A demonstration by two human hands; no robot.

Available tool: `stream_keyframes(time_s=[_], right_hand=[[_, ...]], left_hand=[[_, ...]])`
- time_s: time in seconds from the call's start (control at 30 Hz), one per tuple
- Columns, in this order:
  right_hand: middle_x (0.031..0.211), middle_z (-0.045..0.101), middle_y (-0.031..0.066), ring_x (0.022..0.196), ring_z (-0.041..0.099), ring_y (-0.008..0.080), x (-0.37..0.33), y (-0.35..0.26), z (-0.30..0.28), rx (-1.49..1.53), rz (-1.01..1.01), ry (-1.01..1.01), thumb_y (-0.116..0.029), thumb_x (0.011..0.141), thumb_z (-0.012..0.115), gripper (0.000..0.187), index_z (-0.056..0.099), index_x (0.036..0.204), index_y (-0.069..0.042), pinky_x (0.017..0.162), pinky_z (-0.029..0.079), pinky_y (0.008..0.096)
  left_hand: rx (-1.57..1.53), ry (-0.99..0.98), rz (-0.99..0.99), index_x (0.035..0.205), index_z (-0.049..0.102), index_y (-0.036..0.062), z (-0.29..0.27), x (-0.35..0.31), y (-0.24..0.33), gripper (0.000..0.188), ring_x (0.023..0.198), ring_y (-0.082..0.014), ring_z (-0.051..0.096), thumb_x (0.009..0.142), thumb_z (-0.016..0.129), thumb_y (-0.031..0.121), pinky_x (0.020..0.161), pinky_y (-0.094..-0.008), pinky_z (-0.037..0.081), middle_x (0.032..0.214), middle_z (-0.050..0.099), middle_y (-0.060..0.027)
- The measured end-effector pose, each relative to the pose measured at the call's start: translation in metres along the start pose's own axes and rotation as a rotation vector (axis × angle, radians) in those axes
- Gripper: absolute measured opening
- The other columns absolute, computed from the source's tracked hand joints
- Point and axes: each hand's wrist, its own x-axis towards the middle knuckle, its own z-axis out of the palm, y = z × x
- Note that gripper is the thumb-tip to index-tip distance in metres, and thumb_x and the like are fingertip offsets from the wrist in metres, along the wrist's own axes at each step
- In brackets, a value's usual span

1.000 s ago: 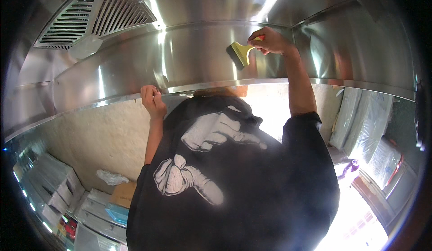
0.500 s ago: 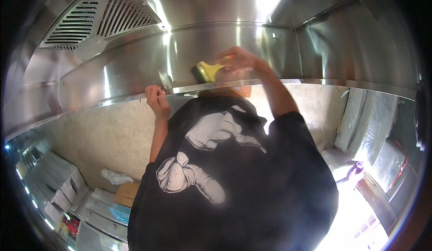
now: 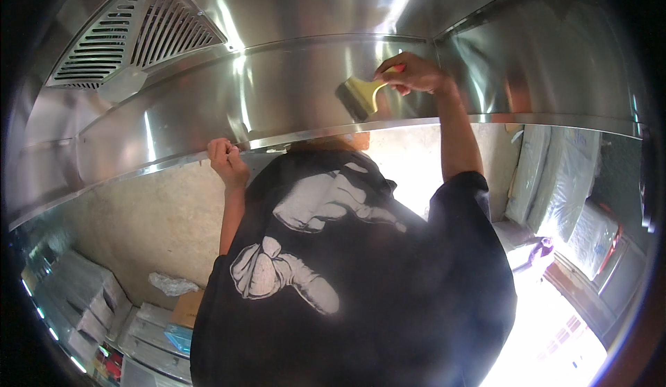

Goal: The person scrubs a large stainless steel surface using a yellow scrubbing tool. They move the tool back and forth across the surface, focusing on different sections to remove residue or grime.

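A wide yellow brush with a dark flat end and a red tip on its handle is held up against the shiny steel panel. Its handle is pinched in the fingers of my right hand, and the dark end points left and down. My left hand is closed at the panel's lower metal rim, left of the brush, its fingers curled over that edge. The undersides of those fingers are hidden.
Slotted metal vents sit at the upper left. A side steel wall closes off the right. Below lie plastic-wrapped panels, wrapped grey boxes, a cardboard box and crumpled clear plastic.
My right hand has carried the brush to the right along the steel panel. My left hand stays at the same part of the rim, while the whole view has shifted slightly.
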Motion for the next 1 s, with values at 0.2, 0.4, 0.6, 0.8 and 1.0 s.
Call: stream_keyframes(time_s=[0.2, 0.4, 0.6, 0.8, 1.0], right_hand=[[0.069, 0.059, 0.0, 0.056, 0.056, 0.0081, 0.004, 0.023, -0.001, -0.048, 0.054, -0.027, -0.024, 0.097, 0.07, 0.023, 0.073, 0.111, -0.007, 0.051, 0.045, 0.0238], [0.069, 0.059, -0.0012, 0.054, 0.054, 0.0074, -0.023, 0.027, -0.047, -0.069, 0.146, 0.149, -0.022, 0.097, 0.068, 0.019, 0.072, 0.109, -0.006, 0.049, 0.045, 0.0246], [0.068, 0.062, -0.0006, 0.057, 0.058, 0.0091, -0.039, 0.02, -0.038, -0.029, 0.037, 0.053, -0.022, 0.094, 0.072, 0.021, 0.075, 0.108, -0.007, 0.052, 0.05, 0.0257], [0.075, 0.068, 0.0018, 0.058, 0.059, 0.009, -0.038, 0.024, -0.051, -0.2, 0.222, -0.021, -0.017, 0.09, 0.074, 0.02, 0.075, 0.107, -0.008, 0.054, 0.051, 0.026], [0.08, 0.071, 0.0018, 0.058, 0.058, 0.0089, -0.051, 0.015, -0.06, -0.263, 0.229, 0.02, -0.015, 0.088, 0.075, 0.019, 0.076, 0.107, -0.009, 0.054, 0.051, 0.0262]], left_hand=[[0.011, -0.011, -0.027, 0.075, 0.046, 0.0003, 0.0, 0.0, 0.001, 0.01, 0.08, -0.0298, 0.05, 0.08, 0.051, 0.008, 0.076, -0.0381, 0.042, 0.081, 0.051, -0.0144], [0.046, -0.03, -0.049, 0.076, 0.047, -0.0002, -0.001, -0.001, -0.001, 0.01, 0.083, -0.0307, 0.051, 0.081, 0.051, 0.008, 0.078, -0.0383, 0.043, 0.083, 0.052, -0.0159], [0.068, 0.001, -0.005, 0.075, 0.047, 0.0005, 0.003, -0.002, -0.003, 0.009, 0.082, -0.0323, 0.05, 0.079, 0.051, 0.008, 0.076, -0.0414, 0.041, 0.083, 0.052, -0.0148], [0.081, -0.021, 0.003, 0.076, 0.048, 0.0012, 0.002, -0.002, -0.007, 0.01, 0.085, -0.0327, 0.051, 0.08, 0.051, 0.009, 0.079, -0.042, 0.041, 0.084, 0.053, -0.0154], [0.1, -0.026, -0.009, 0.075, 0.047, 0.0022, 0.002, -0.003, -0.007, 0.011, 0.085, -0.0329, 0.051, 0.081, 0.051, 0.011, 0.079, -0.0431, 0.041, 0.083, 0.054, -0.0149]])
